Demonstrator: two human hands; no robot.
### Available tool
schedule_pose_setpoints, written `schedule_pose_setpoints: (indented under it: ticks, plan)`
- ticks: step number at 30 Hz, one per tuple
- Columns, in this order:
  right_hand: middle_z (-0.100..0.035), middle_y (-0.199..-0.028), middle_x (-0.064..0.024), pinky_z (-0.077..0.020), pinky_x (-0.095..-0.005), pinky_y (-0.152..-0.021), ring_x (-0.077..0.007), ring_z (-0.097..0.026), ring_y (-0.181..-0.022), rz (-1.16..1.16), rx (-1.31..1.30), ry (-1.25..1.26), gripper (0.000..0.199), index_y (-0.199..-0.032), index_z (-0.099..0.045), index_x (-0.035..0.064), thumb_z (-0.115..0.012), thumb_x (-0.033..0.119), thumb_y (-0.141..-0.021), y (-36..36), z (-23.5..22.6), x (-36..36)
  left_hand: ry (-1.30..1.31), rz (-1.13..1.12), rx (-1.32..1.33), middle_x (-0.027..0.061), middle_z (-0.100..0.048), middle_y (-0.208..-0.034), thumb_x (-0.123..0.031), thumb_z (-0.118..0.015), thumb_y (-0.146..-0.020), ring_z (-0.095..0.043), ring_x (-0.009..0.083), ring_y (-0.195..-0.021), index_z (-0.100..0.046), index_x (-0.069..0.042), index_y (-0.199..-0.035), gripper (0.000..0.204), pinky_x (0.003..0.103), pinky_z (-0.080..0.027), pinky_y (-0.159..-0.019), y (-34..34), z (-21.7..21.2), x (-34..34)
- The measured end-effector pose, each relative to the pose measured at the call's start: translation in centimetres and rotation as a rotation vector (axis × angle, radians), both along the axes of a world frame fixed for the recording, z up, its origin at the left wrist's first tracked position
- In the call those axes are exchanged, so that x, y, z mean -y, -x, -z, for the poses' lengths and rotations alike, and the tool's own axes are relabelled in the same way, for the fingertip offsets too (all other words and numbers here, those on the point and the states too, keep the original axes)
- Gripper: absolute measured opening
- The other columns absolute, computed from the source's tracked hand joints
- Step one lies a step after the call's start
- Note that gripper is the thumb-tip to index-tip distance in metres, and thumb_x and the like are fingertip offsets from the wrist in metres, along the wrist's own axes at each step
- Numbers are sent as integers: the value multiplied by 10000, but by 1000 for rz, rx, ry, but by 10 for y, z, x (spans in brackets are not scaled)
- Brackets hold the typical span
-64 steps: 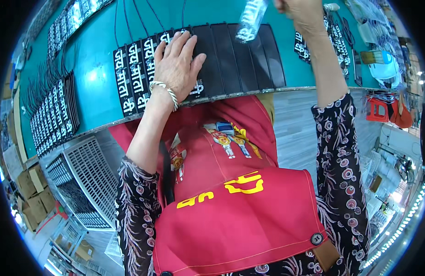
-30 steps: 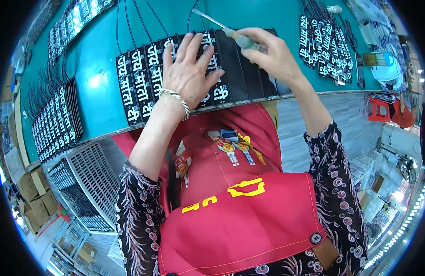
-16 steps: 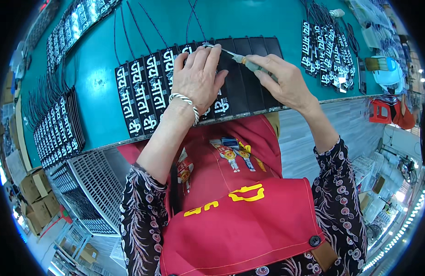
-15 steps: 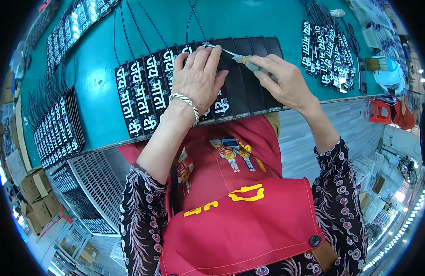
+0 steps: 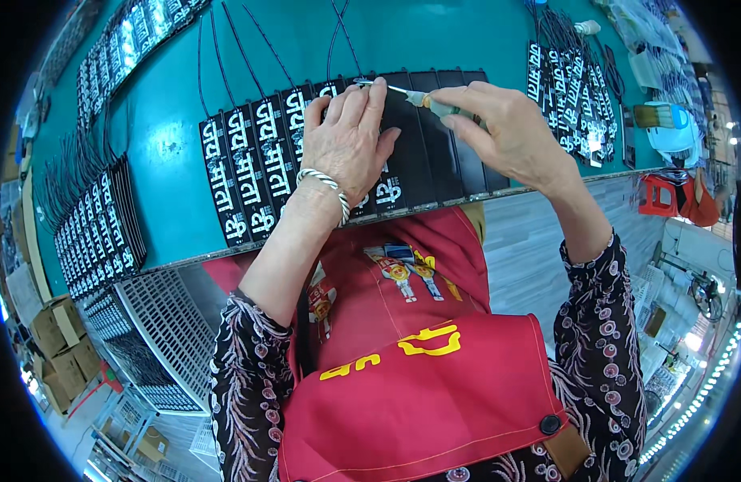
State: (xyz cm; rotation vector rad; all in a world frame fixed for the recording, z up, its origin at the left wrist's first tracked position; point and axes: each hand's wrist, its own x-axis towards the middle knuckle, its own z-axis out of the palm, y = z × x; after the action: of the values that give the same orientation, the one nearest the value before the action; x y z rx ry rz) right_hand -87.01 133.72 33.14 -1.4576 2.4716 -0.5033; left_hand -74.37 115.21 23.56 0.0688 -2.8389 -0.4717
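Note:
A row of black strips [image 5: 242, 173], several with white lettering and the right-hand ones plain black [image 5: 451, 136], lies along the near edge of the table. My left hand [image 5: 350, 136] rests palm down across the lettered strips, fingers stretched and thumb apart. Its index fingertip is by the metal tip of a thin screwdriver-like tool [image 5: 419, 99], at the strips' far ends. Gripping the tool's pale handle, my right hand [image 5: 507, 132] hovers above the plain strips. Black wires [image 5: 260, 44] run from the far ends of some strips.
The table [image 5: 166, 189] is green. Wired, lettered strips lie in stacks at left [image 5: 101, 229] and far left [image 5: 134, 48], with a loose pile [image 5: 575, 96] at right. A brush [image 5: 659, 116] sits beside that pile. Below the table's left edge stands a white crate [image 5: 174, 329].
My right hand has shifted right, with its forearm swung outward. The plain strips at the right end of the row have moved slightly right. My left hand stays nearly in place.

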Motion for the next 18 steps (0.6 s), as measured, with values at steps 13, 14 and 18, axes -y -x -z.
schedule_pose_setpoints:
  ticks: [13, 14, 18]
  plan:
    - [-699, -858, -168, -523, -391, -704, -313, -676, -751, -106, 20, -222, 247, -1127, -695, 29, -625, 104, -902, 31, -35, 79, -82, -8, -67, 87, -591, -1145, -303, -733, -855, -585, 256, -1071, -470, -51, -1438, 687, 411, -407, -980, 12, 9, 38]
    - [-699, -858, -168, -523, -391, -704, -313, -676, -751, -107, 26, -232, 247, -1127, -695, 29, -625, 104, -902, 35, -38, 89, -94, -12, -62, 89, -591, -1142, -295, -738, -849, -587, 255, -1066, -467, -48, -1440, 696, 409, -409, -978, 13, 10, 41]
    - [-651, -728, -175, -479, -420, -622, -313, -629, -621, -138, 18, -295, 191, -1044, -716, 36, -633, 134, -903, 56, -43, 126, -97, -33, -57, 100, -593, -1159, -289, -754, -821, -585, 250, -1054, -452, -12, -1443, 745, 425, -414, -969, 26, 15, 53]
